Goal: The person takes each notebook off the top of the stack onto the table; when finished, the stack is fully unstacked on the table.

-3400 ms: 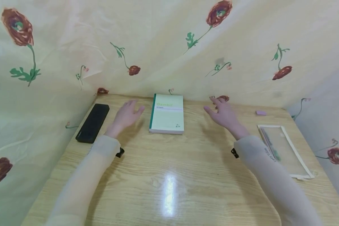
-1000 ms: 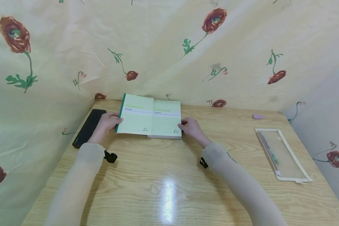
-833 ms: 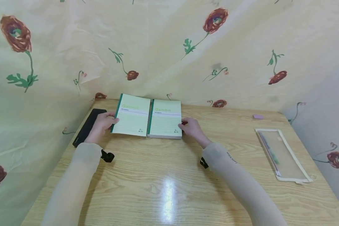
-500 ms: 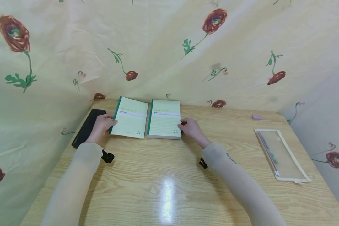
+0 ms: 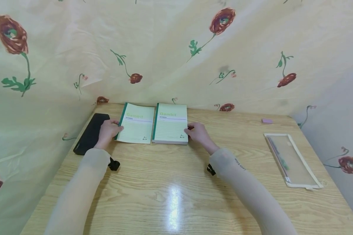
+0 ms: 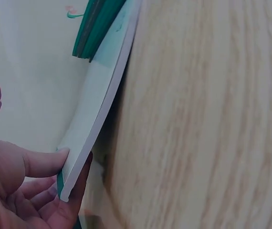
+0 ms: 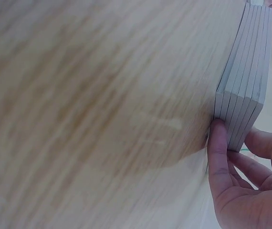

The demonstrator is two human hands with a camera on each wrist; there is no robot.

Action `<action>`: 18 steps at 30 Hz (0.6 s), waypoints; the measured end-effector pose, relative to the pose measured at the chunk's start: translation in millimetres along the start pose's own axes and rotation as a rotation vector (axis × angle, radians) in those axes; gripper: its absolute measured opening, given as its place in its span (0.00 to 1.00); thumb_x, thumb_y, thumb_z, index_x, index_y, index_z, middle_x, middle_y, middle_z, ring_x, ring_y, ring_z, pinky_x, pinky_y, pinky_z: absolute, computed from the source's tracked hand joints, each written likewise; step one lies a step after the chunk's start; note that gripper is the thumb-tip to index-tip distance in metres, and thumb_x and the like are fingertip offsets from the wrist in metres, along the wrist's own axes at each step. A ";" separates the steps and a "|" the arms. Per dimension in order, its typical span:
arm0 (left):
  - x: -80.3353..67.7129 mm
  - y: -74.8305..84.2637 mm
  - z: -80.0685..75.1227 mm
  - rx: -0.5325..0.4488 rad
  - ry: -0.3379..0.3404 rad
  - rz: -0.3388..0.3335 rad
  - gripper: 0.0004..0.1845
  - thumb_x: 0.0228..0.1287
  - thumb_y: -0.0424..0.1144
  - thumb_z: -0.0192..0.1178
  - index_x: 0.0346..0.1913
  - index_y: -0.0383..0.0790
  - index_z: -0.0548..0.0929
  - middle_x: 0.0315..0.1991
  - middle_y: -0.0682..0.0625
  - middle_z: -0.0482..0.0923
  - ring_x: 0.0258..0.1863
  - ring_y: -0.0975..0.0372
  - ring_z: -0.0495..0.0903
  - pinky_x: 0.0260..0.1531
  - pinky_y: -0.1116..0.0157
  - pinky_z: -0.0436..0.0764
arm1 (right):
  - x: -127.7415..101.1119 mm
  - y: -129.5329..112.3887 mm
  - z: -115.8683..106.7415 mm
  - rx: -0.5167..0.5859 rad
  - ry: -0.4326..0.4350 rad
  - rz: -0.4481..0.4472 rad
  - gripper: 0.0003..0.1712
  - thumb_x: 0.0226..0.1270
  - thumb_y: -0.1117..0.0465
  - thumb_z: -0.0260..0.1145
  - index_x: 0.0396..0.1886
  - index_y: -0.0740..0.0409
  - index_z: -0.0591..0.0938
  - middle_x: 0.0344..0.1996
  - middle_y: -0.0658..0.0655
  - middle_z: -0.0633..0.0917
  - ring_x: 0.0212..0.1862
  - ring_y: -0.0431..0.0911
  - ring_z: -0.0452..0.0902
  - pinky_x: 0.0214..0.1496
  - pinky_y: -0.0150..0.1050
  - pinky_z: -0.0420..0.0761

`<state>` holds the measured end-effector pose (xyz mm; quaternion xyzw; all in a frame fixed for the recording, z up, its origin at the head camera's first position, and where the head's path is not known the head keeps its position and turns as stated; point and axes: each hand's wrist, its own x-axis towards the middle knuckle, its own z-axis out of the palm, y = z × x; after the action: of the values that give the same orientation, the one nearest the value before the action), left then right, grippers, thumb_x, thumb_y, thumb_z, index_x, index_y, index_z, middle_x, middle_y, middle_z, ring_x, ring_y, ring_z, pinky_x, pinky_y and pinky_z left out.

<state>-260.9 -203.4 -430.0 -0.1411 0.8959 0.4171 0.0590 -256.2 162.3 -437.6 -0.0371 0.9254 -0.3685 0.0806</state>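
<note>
From my remote seat I see bare wooden table point(image 5: 176, 195) nearest me, with both sleeved forearms reaching away across it. On the near right lies a clear zip pouch point(image 5: 292, 160) with a pale border, well apart from the hands. Farther in, my left hand point(image 5: 109, 130) pinches the left, spine edge of a single green notebook point(image 5: 135, 124); in the left wrist view the thumb point(image 6: 40, 162) sits on top of that edge and the fingers curl beneath it, so the notebook's edge is lifted slightly off the wood. Just left of that hand is a black case point(image 5: 89, 133), lying lengthwise along the table's left side. My right hand point(image 5: 197, 132) grips the right side of the stack of notebooks point(image 5: 170, 124), thumb point(image 7: 219, 148) against the page edges and fingers curled round the far side. The single notebook lies just beside the stack, on its left, both at the far middle of the table. Farther right, a small pink eraser point(image 5: 266, 121) rests near the flowered cloth backdrop point(image 5: 176, 49).
</note>
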 end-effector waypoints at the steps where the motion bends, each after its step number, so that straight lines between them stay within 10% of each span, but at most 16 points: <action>1: -1.0 0.0 0.8 0.020 0.010 0.012 0.20 0.71 0.39 0.59 0.59 0.29 0.77 0.57 0.33 0.74 0.46 0.47 0.71 0.38 0.57 0.71 | 0.0 0.2 0.1 -0.002 0.001 -0.002 0.20 0.74 0.62 0.62 0.60 0.69 0.79 0.51 0.65 0.83 0.46 0.51 0.81 0.44 0.40 0.81; 18: -5.1 -0.4 2.9 0.083 0.008 0.012 0.20 0.68 0.37 0.61 0.56 0.24 0.78 0.54 0.30 0.76 0.48 0.43 0.76 0.47 0.49 0.76 | -0.9 -1.1 0.5 -0.003 0.017 -0.017 0.19 0.74 0.62 0.62 0.59 0.70 0.80 0.51 0.65 0.83 0.49 0.53 0.80 0.50 0.44 0.80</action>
<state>-255.9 -200.4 -431.1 -0.1348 0.9135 0.3793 0.0589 -255.1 161.3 -437.1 -0.0420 0.9262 -0.3682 0.0697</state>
